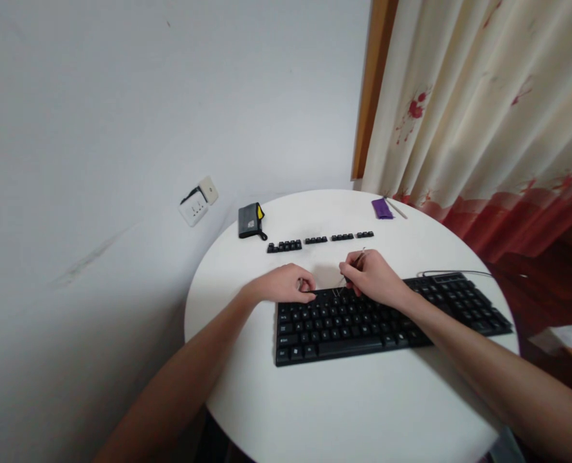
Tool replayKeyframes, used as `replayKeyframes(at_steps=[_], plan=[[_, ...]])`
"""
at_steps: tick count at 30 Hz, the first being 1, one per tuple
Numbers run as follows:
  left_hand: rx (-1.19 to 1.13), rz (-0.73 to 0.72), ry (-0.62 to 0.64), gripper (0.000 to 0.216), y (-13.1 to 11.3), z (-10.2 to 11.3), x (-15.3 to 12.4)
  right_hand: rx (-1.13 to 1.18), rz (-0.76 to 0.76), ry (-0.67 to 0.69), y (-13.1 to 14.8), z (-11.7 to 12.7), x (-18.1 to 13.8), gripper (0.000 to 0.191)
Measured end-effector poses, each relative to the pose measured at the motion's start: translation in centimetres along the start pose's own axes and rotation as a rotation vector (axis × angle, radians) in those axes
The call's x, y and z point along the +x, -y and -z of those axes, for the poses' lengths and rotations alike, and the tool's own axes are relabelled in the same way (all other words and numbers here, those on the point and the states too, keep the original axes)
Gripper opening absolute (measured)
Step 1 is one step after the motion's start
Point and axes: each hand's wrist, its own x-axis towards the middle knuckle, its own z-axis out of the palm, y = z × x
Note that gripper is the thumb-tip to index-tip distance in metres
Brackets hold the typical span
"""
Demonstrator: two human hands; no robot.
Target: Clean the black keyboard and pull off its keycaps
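Observation:
A black keyboard [343, 347] lies on the round white table, slightly angled. My left hand [288, 283] holds its upper left edge, the thumb on the frame and the other fingers curled behind it. A small greyish spot shows inside those curled fingers; I cannot make out what it is. Above the keyboard's top row, my right hand [370, 275] is closed around a wire keycap puller [361, 256]. Its thin wire ends point down at the top row, where keys look absent. Behind the keyboard, loose black keycaps [290, 245] stand in several short groups along a line.
A dark pouch [249, 220] with a yellow lining sits at the table's [343, 411] far left. A purple cloth [382, 209] and a thin white stick [396, 208] lie far right. The keyboard's cable [454, 272] runs behind it. Wall and curtain [459, 116] border the table.

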Motion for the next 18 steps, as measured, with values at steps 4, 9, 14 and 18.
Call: replayKeyframes(at_steps=[4,9,14,18], plan=[[-0.005,-0.01,0.003,0.019,0.0,0.1,0.0,-0.072,0.026,0.058,0.2,-0.3,-0.4,0.03],[-0.023,-0.023,-0.009,0.018,-0.1,0.1,0.1,-0.088,0.036,0.09,0.3,-0.5,-0.6,0.03],[-0.011,-0.033,-0.001,0.017,-0.3,0.2,0.0,-0.149,0.049,0.105,0.6,-1.1,-1.1,0.03],[-0.002,-0.036,-0.023,0.015,-0.4,0.1,0.0,-0.317,0.155,0.072,1.1,-1.9,-1.6,0.03]])
